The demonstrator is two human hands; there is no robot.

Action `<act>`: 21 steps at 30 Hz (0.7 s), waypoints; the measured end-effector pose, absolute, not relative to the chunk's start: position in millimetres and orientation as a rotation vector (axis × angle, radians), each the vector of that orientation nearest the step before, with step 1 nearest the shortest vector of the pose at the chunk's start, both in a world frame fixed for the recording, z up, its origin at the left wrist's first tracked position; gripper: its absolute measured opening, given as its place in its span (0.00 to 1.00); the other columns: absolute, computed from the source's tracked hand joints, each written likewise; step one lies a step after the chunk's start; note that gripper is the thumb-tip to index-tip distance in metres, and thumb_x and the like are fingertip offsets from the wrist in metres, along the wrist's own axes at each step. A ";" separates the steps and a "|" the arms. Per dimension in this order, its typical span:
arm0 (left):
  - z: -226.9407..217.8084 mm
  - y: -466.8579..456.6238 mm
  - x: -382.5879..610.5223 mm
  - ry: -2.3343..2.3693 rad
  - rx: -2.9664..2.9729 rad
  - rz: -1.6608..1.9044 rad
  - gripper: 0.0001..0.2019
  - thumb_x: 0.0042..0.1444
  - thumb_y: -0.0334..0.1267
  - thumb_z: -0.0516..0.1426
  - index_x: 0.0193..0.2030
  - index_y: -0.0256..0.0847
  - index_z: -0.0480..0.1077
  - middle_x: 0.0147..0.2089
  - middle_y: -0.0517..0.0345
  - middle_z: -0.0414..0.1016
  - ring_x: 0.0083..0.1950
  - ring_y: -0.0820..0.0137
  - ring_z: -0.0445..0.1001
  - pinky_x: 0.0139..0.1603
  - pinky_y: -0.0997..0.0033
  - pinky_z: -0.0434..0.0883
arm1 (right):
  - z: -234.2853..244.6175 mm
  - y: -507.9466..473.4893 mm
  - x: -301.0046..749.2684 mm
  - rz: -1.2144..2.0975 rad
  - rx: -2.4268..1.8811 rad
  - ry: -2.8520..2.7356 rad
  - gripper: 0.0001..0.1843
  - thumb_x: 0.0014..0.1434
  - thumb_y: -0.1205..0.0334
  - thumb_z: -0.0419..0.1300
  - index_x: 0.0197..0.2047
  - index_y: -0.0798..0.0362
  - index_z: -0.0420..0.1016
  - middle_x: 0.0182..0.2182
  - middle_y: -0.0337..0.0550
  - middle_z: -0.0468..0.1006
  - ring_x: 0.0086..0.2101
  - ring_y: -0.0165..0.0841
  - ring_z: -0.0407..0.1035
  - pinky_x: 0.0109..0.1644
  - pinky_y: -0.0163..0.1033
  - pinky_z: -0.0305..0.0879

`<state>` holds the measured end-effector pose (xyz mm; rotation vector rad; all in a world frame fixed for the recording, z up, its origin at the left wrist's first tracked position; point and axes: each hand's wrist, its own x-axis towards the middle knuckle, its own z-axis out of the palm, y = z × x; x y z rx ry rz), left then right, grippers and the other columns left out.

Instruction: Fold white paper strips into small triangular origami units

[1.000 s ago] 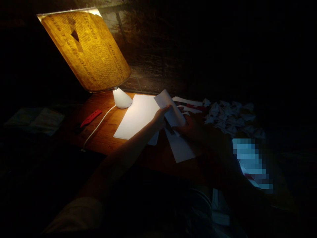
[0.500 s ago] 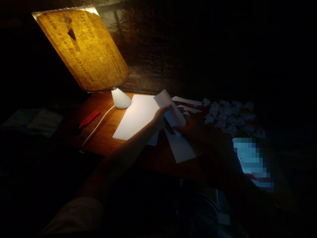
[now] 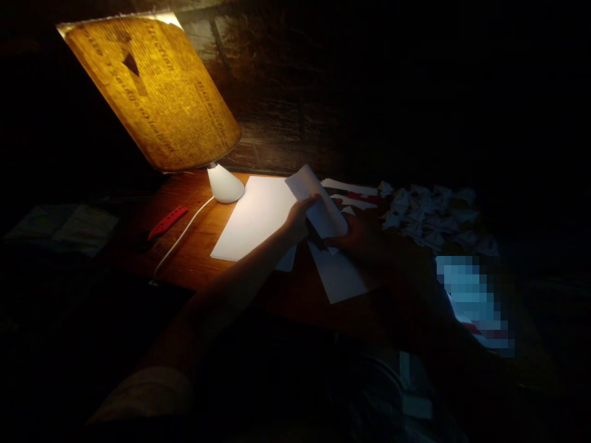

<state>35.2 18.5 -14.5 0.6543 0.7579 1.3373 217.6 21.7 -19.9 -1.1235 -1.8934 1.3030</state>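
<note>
Left hand (image 3: pixel 299 220) is pinching a small sheet of white paper (image 3: pixel 315 206) by its near edge, holding it up over the desk (image 3: pixel 194 258). Right hand (image 3: pixel 364 237) grips the sheet's lower end, though it's too dark to make out the fingers. Looks like a fold is mid-way, and I'd say lining up the edges comes next. Flat sheets (image 3: pixel 258 215) lie underneath, folded paper bits (image 3: pixel 429 215) are piled to the right, and a lamp (image 3: pixel 157 92) lights it all.
</note>
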 end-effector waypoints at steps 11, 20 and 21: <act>-14.5 19.2 35.8 0.738 0.634 1.325 0.26 0.56 0.48 0.67 0.58 0.37 0.79 0.47 0.43 0.88 0.60 0.44 0.83 0.66 0.44 0.74 | -11.1 19.4 216.6 1.245 -1.140 -1.964 0.31 0.46 0.51 0.80 0.51 0.52 0.80 0.44 0.50 0.85 0.45 0.52 0.81 0.46 0.55 0.81; -18.2 21.9 35.9 0.718 0.646 1.311 0.21 0.58 0.48 0.65 0.53 0.37 0.80 0.47 0.42 0.88 0.60 0.43 0.82 0.66 0.42 0.74 | -14.6 20.8 218.6 1.247 -1.072 -1.969 0.31 0.46 0.49 0.80 0.52 0.50 0.80 0.46 0.51 0.84 0.48 0.53 0.80 0.48 0.57 0.81; -18.1 21.7 35.9 0.714 0.654 1.311 0.20 0.58 0.48 0.65 0.53 0.37 0.80 0.47 0.43 0.88 0.61 0.43 0.82 0.66 0.42 0.74 | -15.1 20.7 218.7 1.273 -1.066 -1.962 0.32 0.47 0.49 0.80 0.52 0.50 0.80 0.45 0.50 0.85 0.47 0.53 0.80 0.47 0.57 0.82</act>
